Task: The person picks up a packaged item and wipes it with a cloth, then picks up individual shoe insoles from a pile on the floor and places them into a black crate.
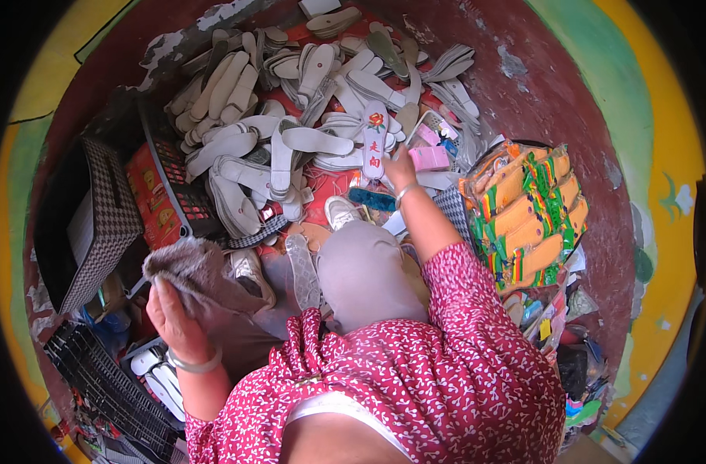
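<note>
My right hand (402, 170) reaches forward, its fingers closed at the right edge of an insole (375, 127) embroidered with a red flower and red characters. The insole lies face up over the pile, toe pointing away from me. Low on the left, my left hand (177, 319) holds a fuzzy grey-brown cloth (187, 267) that drapes over my thigh; the thumb is partly hidden. Many pale insoles (241, 145) are heaped ahead, some in stacked bundles. A pink box (429, 158) sits just right of my right hand, beside a small white basket (434, 122).
On the right stands a tray piled with wrapped yellow-orange insoles (535, 247). At left are a houndstooth fabric box (102, 224) and a dark plastic crate (171, 155). A dark teal brush-like item (372, 199) lies near my shoe (341, 210). A red wall (554, 100) curves behind.
</note>
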Available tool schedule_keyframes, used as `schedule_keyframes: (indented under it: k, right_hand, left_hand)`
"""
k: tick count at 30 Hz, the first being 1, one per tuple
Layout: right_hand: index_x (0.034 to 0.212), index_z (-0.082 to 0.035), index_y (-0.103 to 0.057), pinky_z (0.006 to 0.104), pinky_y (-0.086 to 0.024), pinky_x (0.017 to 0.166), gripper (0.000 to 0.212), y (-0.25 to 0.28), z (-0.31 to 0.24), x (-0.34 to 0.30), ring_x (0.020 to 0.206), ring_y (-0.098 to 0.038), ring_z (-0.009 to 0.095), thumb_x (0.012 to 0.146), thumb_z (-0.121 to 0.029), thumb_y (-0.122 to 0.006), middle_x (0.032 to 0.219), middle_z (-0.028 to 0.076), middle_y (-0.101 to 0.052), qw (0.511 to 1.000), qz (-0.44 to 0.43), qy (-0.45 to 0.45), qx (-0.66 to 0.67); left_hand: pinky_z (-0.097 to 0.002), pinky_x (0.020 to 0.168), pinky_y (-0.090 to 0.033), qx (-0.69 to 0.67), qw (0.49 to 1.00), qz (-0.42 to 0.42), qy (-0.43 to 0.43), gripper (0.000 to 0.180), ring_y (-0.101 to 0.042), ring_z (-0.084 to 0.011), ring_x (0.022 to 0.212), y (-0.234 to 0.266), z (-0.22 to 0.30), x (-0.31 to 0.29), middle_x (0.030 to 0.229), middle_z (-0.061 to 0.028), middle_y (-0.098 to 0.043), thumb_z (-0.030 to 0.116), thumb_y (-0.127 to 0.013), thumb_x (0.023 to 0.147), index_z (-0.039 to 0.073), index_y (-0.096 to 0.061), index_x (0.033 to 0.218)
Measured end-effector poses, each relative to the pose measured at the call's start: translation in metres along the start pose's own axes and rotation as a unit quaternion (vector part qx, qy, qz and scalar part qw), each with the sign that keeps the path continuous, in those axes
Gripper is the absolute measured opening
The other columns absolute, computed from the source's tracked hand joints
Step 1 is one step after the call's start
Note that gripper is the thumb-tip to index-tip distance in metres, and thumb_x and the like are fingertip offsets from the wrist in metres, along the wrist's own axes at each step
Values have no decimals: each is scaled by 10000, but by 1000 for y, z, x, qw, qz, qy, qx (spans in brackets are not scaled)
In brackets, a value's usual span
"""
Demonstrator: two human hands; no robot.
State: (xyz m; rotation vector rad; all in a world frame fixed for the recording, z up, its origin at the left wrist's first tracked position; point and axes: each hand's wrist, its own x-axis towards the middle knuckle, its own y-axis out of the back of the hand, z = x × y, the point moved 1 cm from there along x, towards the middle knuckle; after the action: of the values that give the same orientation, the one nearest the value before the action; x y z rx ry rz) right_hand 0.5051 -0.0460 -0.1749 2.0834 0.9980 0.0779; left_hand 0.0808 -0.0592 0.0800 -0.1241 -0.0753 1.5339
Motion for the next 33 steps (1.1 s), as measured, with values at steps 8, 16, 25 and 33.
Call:
schedule_keyframes:
  k: [8, 16, 25, 33]
  right_hand:
    - [1391, -146, -253, 417, -377, 985, 746, 51, -35, 136, 1206, -407, 405, 735, -199, -603, 1417, 215, -181, 957, 151, -242, -47]
    - [1348, -127, -375, 359, -397, 977, 667, 68, 68, 207, 1236, -404, 351, 750, -265, -637, 1403, 224, -287, 946, 27, -232, -226]
    - [1142, 11, -564, 455, -448, 891, 458, -8, 16, 201, 1111, -524, 369, 775, -262, -577, 1229, 156, -538, 950, 46, -252, -177]
    - [1120, -83, -616, 471, -235, 1023, 402, 7, 52, 159, 1219, -447, 259, 802, -325, -572, 1255, 82, -538, 924, -73, -269, -263]
  left_hand:
    - [-289, 855, -408, 36, 999, 24, 26, 299, -527, -135, 945, 0, -8, -5, 1035, -72, -578, 242, -423, 960, -9, -538, 1074]
    - [-298, 857, -429, 89, 991, 87, 45, 309, -561, -161, 925, 14, -16, -8, 1028, -87, -596, 244, -413, 964, -6, -546, 1089]
    - [-220, 738, -401, 158, 985, 37, 62, 267, -518, -86, 812, -2, -18, -4, 923, -16, -588, 230, -419, 965, 11, -565, 1007]
    - [-181, 622, -334, 208, 976, 57, 24, 210, -421, -34, 695, -9, -17, -5, 798, 54, -517, 215, -435, 961, 50, -560, 925]
